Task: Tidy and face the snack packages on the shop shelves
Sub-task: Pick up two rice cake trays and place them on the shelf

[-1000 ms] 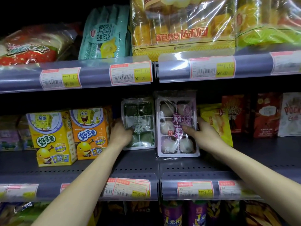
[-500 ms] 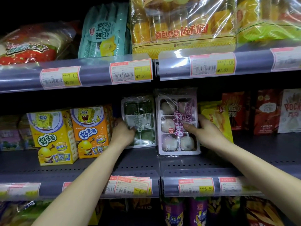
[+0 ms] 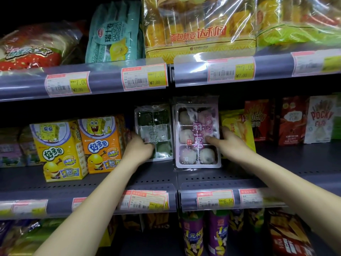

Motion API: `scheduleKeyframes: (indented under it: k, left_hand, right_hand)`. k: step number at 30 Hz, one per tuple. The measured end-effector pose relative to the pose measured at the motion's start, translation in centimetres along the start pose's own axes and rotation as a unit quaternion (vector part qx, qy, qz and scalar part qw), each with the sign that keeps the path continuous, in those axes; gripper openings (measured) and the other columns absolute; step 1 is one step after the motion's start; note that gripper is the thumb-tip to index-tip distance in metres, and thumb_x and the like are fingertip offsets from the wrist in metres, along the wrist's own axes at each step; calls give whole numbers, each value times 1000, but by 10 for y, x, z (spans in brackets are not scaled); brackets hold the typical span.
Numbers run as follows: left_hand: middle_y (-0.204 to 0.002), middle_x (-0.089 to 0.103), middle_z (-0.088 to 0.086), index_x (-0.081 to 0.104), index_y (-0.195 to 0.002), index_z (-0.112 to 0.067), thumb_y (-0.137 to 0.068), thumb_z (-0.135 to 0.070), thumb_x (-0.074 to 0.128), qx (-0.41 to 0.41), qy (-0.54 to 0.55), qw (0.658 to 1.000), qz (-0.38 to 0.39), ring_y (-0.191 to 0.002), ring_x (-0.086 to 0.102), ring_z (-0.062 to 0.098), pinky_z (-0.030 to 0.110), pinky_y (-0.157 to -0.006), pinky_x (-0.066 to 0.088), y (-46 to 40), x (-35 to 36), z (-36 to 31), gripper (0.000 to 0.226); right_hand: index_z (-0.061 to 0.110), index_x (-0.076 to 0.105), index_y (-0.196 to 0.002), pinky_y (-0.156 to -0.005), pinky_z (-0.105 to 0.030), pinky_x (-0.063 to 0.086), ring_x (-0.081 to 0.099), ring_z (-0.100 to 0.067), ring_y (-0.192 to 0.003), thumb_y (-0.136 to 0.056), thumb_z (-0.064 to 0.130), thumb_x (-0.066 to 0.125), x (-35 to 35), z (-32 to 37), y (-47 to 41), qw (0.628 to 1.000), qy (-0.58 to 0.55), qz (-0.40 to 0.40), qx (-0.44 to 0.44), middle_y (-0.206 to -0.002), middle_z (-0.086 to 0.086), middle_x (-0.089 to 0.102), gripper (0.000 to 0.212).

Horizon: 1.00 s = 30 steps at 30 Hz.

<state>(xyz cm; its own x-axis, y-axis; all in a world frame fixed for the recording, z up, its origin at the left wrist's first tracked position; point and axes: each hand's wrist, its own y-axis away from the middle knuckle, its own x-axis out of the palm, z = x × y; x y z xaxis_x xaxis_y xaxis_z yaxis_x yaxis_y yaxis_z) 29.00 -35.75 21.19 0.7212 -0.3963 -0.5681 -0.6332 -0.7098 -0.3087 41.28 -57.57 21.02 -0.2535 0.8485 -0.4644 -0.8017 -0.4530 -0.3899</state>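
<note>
Two mochi trays stand upright side by side on the middle shelf (image 3: 212,175). My left hand (image 3: 139,147) grips the left lower edge of the green mochi tray (image 3: 154,126). My right hand (image 3: 226,141) holds the right edge of the purple mochi tray (image 3: 197,133), thumb pressed on its front, fingers behind it. The purple tray stands a little further forward than the green one.
Two SpongeBob snack boxes (image 3: 81,146) stand left of the trays. A yellow chip bag (image 3: 238,126) and Pocky boxes (image 3: 295,121) are on the right. Bread and cake bags (image 3: 199,26) fill the top shelf; purple cups (image 3: 204,235) sit below.
Both trays have been drawn slightly forward and straightened; my hands keep the same hold on them. The view has tilted down a little.
</note>
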Motion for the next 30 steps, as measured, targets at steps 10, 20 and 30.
scheduleKeyframes:
  k: [10, 20, 30]
  left_hand:
    - [-129, 52, 9, 46, -132, -16, -93, -29, 52, 187, -172, 959, -124, -118, 49, 30, 39, -89, 44, 83, -1, -20, 41]
    - [-105, 63, -1, 61, -109, -16, -88, -35, 42, 382, -159, 907, -74, -100, 55, 17, 27, -81, 42, 173, 63, -61, 34]
    - [-91, 64, 4, 62, -106, -11, -89, -25, 53, 472, -194, 859, -30, -82, 56, 24, 35, -69, 44, 265, 181, -93, 23]
  right_hand:
    - [6, 41, -129, -87, -40, 48, 58, -29, -104, -88, 44, 59, -19, -6, 37, 994, 102, -28, -40, -114, -12, 60, 58]
    - [12, 65, -96, -79, -38, 48, 60, -20, -89, -89, 30, 63, -94, -38, 91, 953, 166, -17, -255, -92, -1, 66, 20]
    - [7, 62, -99, -80, -31, 42, 55, -23, -90, -89, 23, 57, -175, -143, 171, 894, 265, 4, -360, -96, -6, 64, 19]
